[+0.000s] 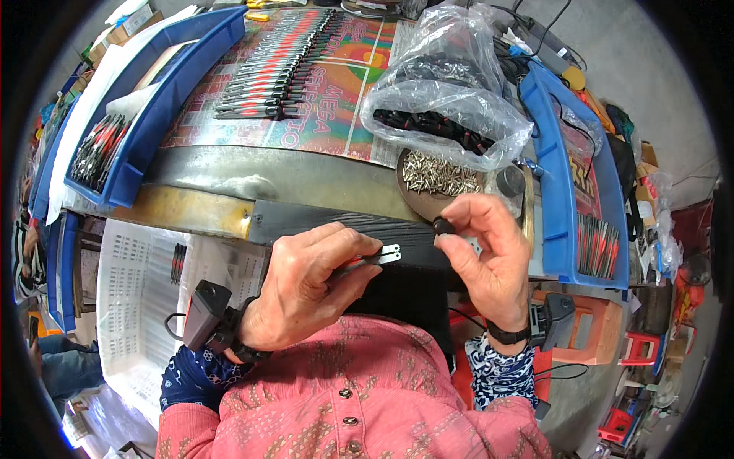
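Observation:
Near the bench edge my left hand (pixel 302 287) is closed around a slim red-and-black tool whose kind I cannot make out. From its fingers sticks a flat silver end (pixel 390 254) with small holes, pointing right. My right hand (pixel 489 249), a little farther right, pinches a small black piece (pixel 441 226) between thumb and forefinger. The two held parts are apart. Just beyond my right hand stands a round brown dish (pixel 417 202) heaped with small metal pins (pixel 440 174). Behind it a clear plastic bag (pixel 451 57) lies open, with black parts (pixel 428 126) in its mouth.
Several red-and-black tools (pixel 271 69) lie in a row on the patterned sheet. Blue bins with similar pieces stand left (pixel 126 183) and right (pixel 562 252). A white basket (pixel 130 298) sits below the bench's left side. A person's hand (pixel 30 241) shows far left.

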{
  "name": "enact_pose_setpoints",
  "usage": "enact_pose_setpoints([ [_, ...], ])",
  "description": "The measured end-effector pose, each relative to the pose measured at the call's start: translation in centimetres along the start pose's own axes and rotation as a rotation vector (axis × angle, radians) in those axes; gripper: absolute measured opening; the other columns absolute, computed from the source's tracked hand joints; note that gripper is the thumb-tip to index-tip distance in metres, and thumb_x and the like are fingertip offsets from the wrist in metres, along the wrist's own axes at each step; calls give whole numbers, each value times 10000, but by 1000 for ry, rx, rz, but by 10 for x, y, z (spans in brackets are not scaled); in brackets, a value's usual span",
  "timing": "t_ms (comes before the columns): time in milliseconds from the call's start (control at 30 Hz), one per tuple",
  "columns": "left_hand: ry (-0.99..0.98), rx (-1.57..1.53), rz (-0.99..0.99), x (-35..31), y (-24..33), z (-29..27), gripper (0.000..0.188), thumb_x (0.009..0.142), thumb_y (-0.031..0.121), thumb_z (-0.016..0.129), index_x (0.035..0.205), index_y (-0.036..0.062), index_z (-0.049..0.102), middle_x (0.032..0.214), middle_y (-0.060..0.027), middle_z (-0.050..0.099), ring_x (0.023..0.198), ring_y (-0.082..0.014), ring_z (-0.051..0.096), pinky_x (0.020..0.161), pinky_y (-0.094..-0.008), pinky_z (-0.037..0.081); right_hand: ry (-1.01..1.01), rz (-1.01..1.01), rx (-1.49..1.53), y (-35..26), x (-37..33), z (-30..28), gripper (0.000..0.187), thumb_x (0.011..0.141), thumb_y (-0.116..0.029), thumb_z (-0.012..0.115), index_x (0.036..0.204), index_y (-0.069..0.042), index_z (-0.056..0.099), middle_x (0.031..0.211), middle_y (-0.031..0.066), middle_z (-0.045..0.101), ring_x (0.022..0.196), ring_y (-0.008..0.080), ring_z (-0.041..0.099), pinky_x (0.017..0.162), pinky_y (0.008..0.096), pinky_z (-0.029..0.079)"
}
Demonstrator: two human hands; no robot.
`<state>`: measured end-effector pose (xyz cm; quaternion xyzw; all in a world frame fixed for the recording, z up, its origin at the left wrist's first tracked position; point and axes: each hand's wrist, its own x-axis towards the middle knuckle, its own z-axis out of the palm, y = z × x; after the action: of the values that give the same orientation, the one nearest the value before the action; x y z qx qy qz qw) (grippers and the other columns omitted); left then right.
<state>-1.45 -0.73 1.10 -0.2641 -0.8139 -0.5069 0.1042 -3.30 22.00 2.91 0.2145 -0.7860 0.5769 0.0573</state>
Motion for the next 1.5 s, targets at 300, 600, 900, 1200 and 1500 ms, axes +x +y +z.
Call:
enact_pose_setpoints([
  [300,-34,29,55,-7,7,6,238,738,-35,746,962,-16,667,798,-115,657,638,-218,632,569,-303,491,-12,172,267,-2,-31,16,206,967,-106,635,1129,20,651,908,17,663,780,54,612,687,200,499],
  [600,-60,44,75,-9,11,8,263,719,-27,745,967,-1,659,744,-119,616,627,-270,621,545,-347,476,33,231,345,1,-38,21,216,965,-138,653,1114,16,629,902,23,661,780,62,623,680,205,512],
  [900,-71,71,81,-12,8,9,280,715,-18,759,978,-6,664,744,-114,625,624,-247,627,542,-328,477,-10,253,360,8,-39,23,203,958,-135,663,1089,20,648,840,12,663,729,51,613,651,194,503],
  [1200,-86,50,66,-19,4,12,290,718,-14,761,990,-8,662,763,-119,634,656,-261,643,562,-331,490,-107,236,386,19,-37,27,160,945,-103,671,1053,15,678,880,15,665,733,53,611,645,198,501],
  [1500,-83,1,88,-27,-2,17,291,722,-22,756,997,-2,663,763,-120,629,654,-269,633,555,-347,475,-200,182,298,25,-38,24,191,918,-118,698,1049,19,678,878,55,667,724,98,637,648,221,515],
])
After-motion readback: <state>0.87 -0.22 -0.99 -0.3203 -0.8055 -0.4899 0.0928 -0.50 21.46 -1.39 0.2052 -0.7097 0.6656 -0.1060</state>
